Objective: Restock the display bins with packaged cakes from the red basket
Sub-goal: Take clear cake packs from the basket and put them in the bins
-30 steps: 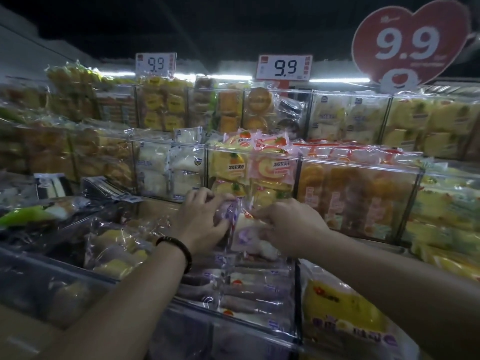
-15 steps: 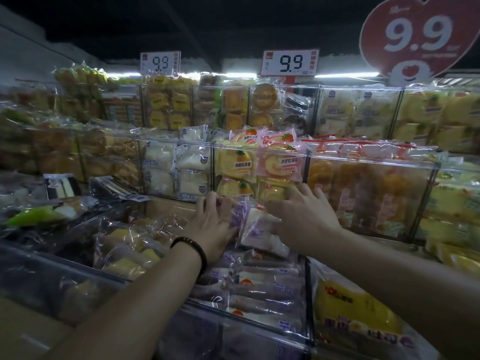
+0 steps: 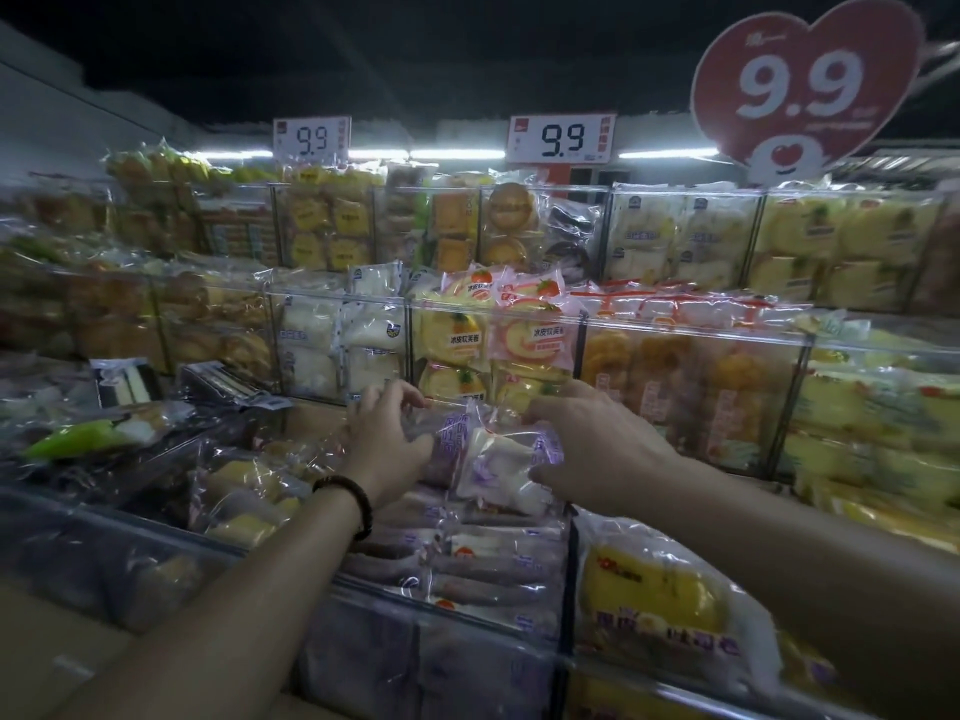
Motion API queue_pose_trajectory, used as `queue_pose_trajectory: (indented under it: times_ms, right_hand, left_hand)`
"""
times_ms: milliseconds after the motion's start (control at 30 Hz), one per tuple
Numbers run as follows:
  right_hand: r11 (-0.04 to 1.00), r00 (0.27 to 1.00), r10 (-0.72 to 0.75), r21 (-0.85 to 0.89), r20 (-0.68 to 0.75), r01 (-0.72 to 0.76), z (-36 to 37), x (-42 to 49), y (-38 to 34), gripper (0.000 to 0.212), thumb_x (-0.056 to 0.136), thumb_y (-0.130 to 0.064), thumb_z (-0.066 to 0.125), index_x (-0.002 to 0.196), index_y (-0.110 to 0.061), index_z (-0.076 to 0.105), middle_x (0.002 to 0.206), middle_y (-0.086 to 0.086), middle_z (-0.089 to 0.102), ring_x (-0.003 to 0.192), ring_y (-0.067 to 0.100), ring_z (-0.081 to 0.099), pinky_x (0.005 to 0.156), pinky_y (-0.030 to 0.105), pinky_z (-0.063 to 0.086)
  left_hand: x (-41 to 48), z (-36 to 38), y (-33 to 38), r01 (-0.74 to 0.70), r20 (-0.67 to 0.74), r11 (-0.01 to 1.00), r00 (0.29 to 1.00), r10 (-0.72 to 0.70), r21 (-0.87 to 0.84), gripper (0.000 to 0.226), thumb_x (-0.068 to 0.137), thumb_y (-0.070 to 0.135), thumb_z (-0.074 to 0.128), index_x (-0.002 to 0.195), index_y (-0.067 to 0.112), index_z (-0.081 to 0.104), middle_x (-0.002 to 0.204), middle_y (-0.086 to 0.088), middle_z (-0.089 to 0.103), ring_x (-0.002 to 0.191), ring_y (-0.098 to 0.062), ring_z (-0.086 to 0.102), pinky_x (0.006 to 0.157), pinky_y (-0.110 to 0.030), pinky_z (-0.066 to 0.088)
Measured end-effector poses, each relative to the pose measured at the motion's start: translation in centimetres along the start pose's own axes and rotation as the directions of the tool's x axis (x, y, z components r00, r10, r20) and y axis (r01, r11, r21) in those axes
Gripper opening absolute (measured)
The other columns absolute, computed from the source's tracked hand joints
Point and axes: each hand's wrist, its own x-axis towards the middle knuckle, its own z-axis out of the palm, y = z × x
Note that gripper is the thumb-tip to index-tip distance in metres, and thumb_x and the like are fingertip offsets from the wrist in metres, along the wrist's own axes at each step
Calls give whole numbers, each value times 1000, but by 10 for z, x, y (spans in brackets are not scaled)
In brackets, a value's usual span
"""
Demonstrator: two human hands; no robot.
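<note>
Bins of clear acrylic stood in tiers, and the near bin (image 3: pixel 441 610) of flat purple-printed cakes serves as landmark. Far left of it lay a green-and-white wrapped cake (image 3: pixel 83 438), and just left of it a bin of yellow and brown cakes (image 3: pixel 244 504). Over the landmark's far end the left hand (image 3: pixel 387 444), a dark bead bracelet (image 3: pixel 349 504) on its wrist, curled its fingers against a purple-printed pack (image 3: pixel 448 444); whether it truly gripped the pack cannot be told. Touching that pack, a white cake pack (image 3: pixel 501 470) with purple print was pinched by the right hand (image 3: pixel 592 449), thumb beneath and fingers on top. Behind the landmark a bin held yellow and pink roll cakes (image 3: pixel 498 337) with Chinese lettering too blurred to read. Just right of the landmark lay a big yellow bag (image 3: pixel 654 600). Above, two white price cards (image 3: pixel 561 139) and a red heart sign (image 3: pixel 805 80) read 9.9. The red basket was out of view.
</note>
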Motion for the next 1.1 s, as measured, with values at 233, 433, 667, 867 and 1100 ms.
queue_pose_trajectory:
  times_ms: [233, 433, 667, 867, 1100]
  right_hand:
    - [867, 989, 146, 485, -22, -117, -44, -69, 6, 23, 89, -40, 81, 107, -30, 72, 93, -8, 70, 81, 8, 68, 71, 28, 63]
    - [807, 984, 180, 573, -8, -143, -52, -159, 3, 15, 87, -45, 81, 95, -35, 73, 82, -11, 72, 74, 4, 67, 62, 26, 55]
    - [745, 974, 193, 628, 122, -226, -9, -288, 28, 7, 90, -37, 78, 87, -33, 72, 77, -14, 73, 71, 2, 68, 63, 28, 56]
    - [621, 864, 241, 613, 443, -488, 69, -401, 69, 8, 95, -42, 74, 93, -35, 76, 83, -11, 77, 77, 6, 72, 74, 42, 61]
    - [493, 649, 375, 450, 662, -744, 165, -501, 107, 6, 91, -31, 80, 92, -26, 76, 76, -4, 78, 67, 19, 76, 68, 40, 61]
  left_hand:
    - [-58, -39, 79, -210, 84, 977, 973, 213, -44, 14, 96, 17, 67, 97, 28, 58, 101, 10, 56, 84, -8, 58, 64, -10, 44]
    - [-165, -56, 145, -170, 252, 926, 931, 263, -338, 14, 94, 20, 73, 90, 29, 62, 88, 6, 63, 66, -19, 64, 54, -25, 48]
    - [-288, -7, 175, -6, 574, 896, 766, 289, -443, 15, 91, 19, 70, 94, 28, 59, 75, 2, 67, 68, -28, 64, 64, -47, 56]
    - [-368, 70, 168, 28, 897, 969, 386, 216, -245, 7, 98, 41, 67, 100, 36, 62, 91, 13, 69, 81, -13, 70, 74, -44, 61]
    - [-422, 158, 163, -258, 992, 961, -99, 77, -101, 32, 103, 50, 57, 123, 27, 66, 92, 21, 59, 78, 2, 58, 66, -20, 47]
